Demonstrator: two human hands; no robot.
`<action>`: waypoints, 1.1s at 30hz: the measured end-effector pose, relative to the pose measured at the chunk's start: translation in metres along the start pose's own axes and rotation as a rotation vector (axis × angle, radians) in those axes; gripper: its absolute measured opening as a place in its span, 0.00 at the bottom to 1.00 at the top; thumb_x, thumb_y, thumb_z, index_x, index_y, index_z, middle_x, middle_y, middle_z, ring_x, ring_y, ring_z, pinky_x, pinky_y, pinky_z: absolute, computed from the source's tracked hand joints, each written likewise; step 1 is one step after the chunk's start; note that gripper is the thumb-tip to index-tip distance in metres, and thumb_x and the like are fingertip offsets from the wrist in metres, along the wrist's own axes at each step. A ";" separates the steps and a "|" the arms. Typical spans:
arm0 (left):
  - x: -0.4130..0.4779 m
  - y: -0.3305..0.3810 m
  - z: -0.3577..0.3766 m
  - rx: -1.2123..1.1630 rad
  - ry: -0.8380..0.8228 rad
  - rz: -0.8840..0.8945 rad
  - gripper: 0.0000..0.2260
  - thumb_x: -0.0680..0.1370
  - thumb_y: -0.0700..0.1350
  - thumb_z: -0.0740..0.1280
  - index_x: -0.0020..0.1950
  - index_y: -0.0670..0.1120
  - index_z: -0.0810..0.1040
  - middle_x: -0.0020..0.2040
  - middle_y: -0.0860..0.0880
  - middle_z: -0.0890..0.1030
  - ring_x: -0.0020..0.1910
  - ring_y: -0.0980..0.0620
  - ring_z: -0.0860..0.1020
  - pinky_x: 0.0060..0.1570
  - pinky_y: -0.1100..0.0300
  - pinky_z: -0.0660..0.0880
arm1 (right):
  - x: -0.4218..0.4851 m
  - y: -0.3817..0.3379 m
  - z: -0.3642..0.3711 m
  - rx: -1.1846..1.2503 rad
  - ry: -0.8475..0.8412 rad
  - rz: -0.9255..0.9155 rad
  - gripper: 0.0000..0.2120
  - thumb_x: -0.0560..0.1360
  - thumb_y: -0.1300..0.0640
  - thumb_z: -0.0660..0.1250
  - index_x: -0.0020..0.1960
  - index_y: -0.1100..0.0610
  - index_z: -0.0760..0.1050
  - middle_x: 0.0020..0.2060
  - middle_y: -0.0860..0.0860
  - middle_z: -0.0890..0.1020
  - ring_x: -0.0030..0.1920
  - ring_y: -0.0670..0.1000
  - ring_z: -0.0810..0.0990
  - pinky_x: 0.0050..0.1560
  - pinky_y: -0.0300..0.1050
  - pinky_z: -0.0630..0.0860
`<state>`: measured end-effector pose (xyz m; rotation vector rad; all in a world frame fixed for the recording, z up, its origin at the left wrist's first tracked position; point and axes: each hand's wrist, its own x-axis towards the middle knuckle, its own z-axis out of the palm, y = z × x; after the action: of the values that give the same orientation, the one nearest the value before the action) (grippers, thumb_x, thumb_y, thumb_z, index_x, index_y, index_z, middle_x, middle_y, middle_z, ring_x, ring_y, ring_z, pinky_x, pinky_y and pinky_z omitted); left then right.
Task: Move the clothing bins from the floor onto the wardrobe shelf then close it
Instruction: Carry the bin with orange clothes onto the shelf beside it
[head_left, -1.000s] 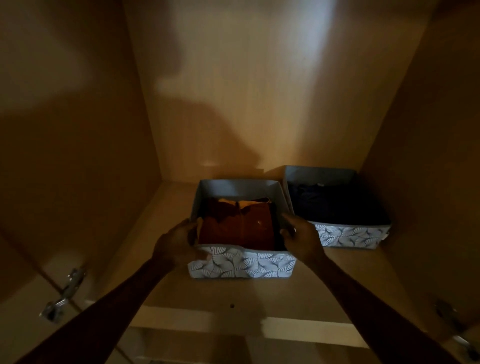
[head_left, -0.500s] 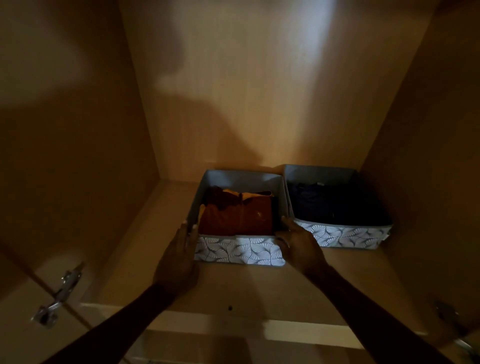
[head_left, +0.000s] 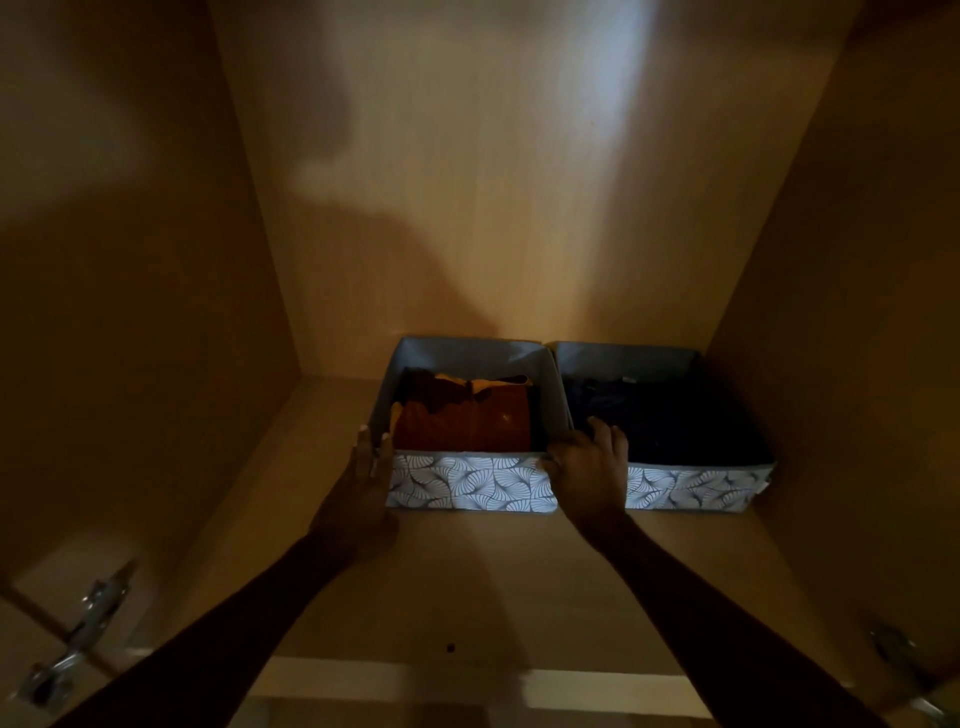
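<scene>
Landmark: the orange bin (head_left: 470, 486), sitting on the wardrobe shelf (head_left: 467, 582); every place below is read from it.

Bin position: deep on the shelf, its back wall near the wardrobe's rear panel, its right wall touching or just beside the dark bin (head_left: 691, 486), fronts about level.

Contents: folded orange and rust clothing in mine; dark clothing in the neighbour.

Left hand (head_left: 363, 499): flat against the bin's left front corner, fingers (head_left: 370, 441) stretched along the left wall, spread, not clamped on anything.

Right hand (head_left: 589, 473): on the bin's right front corner, fingers draped loosely over the rim where the two bins meet; resting there, I judge, not a grip.

Key relation: the bin lies straight ahead of both my hands, its long axis running front to back, into the shelf; both hands equally near, one per front corner.

Stage: I judge both bins placed.

Next: let go and draw back toward the shelf's front edge, then swing the doors shut; hinge (head_left: 78, 639) shows low to the bin's left.
</scene>
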<state>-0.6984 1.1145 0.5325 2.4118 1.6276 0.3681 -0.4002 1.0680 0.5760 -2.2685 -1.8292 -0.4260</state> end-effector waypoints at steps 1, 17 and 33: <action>0.002 -0.001 -0.001 0.009 -0.005 0.001 0.50 0.72 0.44 0.70 0.78 0.48 0.33 0.76 0.43 0.27 0.79 0.38 0.48 0.64 0.50 0.72 | 0.002 -0.002 0.002 0.001 -0.001 0.000 0.07 0.69 0.45 0.72 0.39 0.49 0.82 0.43 0.49 0.85 0.60 0.59 0.75 0.61 0.57 0.64; 0.011 -0.002 -0.009 0.002 -0.035 -0.046 0.53 0.71 0.48 0.73 0.78 0.51 0.33 0.77 0.45 0.29 0.78 0.39 0.51 0.68 0.49 0.69 | 0.017 -0.004 0.024 0.100 0.083 -0.050 0.00 0.68 0.53 0.73 0.39 0.48 0.82 0.44 0.47 0.84 0.54 0.56 0.77 0.57 0.54 0.68; -0.095 -0.004 0.042 -0.623 0.203 -0.233 0.31 0.72 0.63 0.61 0.69 0.46 0.74 0.67 0.46 0.75 0.65 0.47 0.73 0.67 0.46 0.70 | -0.101 -0.041 0.028 0.742 -0.008 -0.111 0.21 0.75 0.52 0.68 0.68 0.50 0.72 0.61 0.48 0.79 0.60 0.48 0.76 0.58 0.46 0.75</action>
<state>-0.7228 1.0260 0.4834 1.7501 1.5467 0.9395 -0.4570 0.9931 0.5141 -1.6631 -1.7261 0.2256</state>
